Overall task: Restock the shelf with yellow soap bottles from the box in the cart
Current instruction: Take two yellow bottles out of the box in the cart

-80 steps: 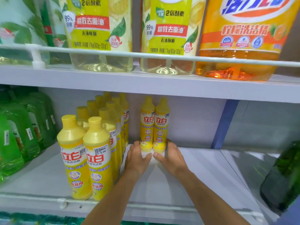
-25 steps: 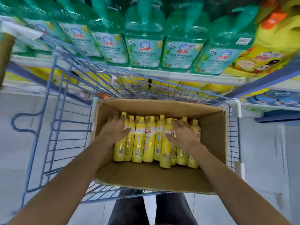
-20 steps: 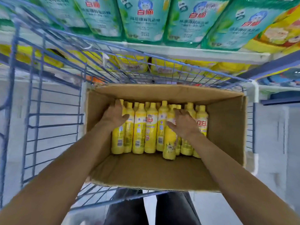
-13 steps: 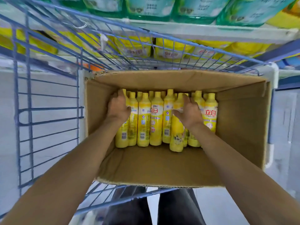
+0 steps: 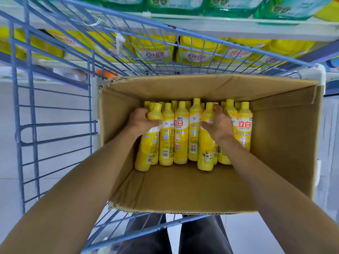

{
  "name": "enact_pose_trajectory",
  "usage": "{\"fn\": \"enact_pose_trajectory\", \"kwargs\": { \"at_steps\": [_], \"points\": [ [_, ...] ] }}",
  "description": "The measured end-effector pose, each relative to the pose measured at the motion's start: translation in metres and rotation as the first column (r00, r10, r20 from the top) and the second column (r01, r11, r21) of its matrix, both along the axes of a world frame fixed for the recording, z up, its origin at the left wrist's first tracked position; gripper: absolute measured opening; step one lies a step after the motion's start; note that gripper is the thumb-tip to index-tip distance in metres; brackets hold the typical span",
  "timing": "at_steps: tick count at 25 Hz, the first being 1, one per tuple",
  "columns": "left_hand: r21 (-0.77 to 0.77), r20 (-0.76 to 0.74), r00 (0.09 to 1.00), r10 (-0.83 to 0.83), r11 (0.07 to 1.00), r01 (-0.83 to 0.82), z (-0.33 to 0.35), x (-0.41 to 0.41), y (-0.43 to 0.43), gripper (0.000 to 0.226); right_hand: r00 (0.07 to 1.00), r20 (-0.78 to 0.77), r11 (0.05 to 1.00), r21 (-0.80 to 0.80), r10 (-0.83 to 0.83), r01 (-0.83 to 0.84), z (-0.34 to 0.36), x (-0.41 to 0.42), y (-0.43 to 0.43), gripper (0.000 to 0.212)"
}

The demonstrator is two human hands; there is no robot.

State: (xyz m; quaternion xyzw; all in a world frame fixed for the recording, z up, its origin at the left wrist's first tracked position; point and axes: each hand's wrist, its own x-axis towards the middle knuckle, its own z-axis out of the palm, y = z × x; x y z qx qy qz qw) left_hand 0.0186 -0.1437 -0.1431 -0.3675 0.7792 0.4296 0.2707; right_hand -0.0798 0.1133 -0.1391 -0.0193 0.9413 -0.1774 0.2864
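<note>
Inside the blue wire cart (image 5: pixel 55 123), the cardboard box (image 5: pixel 183 189) holds the yellow soap bottles (image 5: pixel 181 132), standing packed against its far wall. Our left hand (image 5: pixel 141 121) is wrapped around the shoulder of the leftmost bottle (image 5: pixel 148 143), which tilts out of the row. Our right hand (image 5: pixel 219 123) is curled around another bottle (image 5: pixel 206 149), thumb across the front. We judge the bottles rigid, smooth and moderately heavy; grip below the cap. Beyond the cart, stocked shelves (image 5: pixel 238 28) close off the aisle.
</note>
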Motion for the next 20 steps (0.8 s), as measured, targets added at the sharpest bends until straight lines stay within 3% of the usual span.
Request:
{"fn": "enact_pose_trajectory", "kwargs": {
  "at_steps": [5,9,13,15,20],
  "points": [
    [0.006,-0.02,1.0,-0.011,1.0,0.011,-0.007,0.003,0.015,0.053,0.996,0.083,0.999,0.001,-0.038,0.038,-0.003,-0.009,0.004,0.069],
    [0.015,0.007,1.0,0.021,1.0,-0.021,0.001,0.002,0.01,0.059,0.964,0.256,0.997,-0.012,-0.066,0.071,0.013,-0.023,0.007,0.076],
    [0.07,-0.022,0.998,0.062,0.996,-0.06,0.015,0.01,0.011,0.071,0.946,0.32,0.993,-0.081,-0.058,0.089,0.029,-0.019,0.006,0.074],
    [0.112,-0.082,0.995,0.05,0.993,-0.041,0.024,0.013,0.011,0.076,0.955,0.293,0.99,-0.111,-0.046,0.082,0.039,-0.011,0.007,0.069],
    [0.205,-0.291,0.951,0.104,0.978,-0.044,0.078,0.015,0.01,0.06,0.979,0.148,0.974,-0.198,0.143,-0.112,0.093,-0.003,0.016,0.052]
  ]
}}
